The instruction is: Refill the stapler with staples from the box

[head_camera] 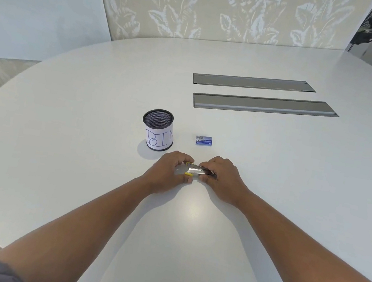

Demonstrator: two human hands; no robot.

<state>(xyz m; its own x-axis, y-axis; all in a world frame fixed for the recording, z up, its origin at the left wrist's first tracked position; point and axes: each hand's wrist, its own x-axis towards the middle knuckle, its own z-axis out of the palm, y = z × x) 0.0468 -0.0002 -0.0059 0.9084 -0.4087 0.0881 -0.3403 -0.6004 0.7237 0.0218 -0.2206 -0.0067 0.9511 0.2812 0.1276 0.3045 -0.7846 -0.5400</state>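
A small stapler with yellow ends and a shiny metal rail lies low over the white table, held between both hands. My left hand grips its yellow left end with fingers curled. My right hand covers and grips its right end. The metal channel shows between the hands; whether staples are inside I cannot tell. The blue staple box rests shut on the table just beyond the hands, untouched.
A black mesh cup wrapped in paper lettered "BIN" stands left of the box. Two long grey cable hatches are set flush in the table farther back. A patterned wall panel rises behind the table's far edge.
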